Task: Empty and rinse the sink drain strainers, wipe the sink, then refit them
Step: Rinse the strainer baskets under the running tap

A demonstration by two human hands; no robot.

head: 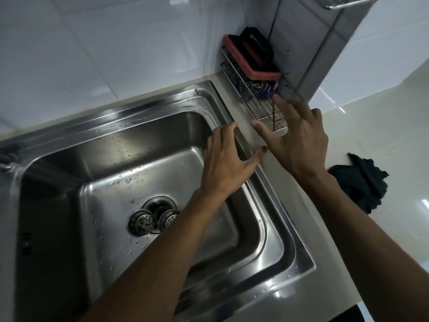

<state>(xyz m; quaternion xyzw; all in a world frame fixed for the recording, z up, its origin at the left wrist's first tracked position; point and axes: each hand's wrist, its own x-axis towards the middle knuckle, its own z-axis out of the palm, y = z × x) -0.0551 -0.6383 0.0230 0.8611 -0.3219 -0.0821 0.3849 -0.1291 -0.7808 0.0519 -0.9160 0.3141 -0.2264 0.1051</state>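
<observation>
A stainless steel sink fills the left and middle of the view, its floor dotted with water drops. Two perforated metal strainers lie on the sink floor beside the open drain hole. My left hand hovers over the sink's right rim, fingers spread, holding nothing. My right hand is stretched out over the counter by the near end of the wire rack, fingers apart and empty.
A wire rack in the tiled corner holds a red-and-black scrub brush and steel wool. A dark crumpled cloth lies on the pale counter at right. A tap base shows at far left.
</observation>
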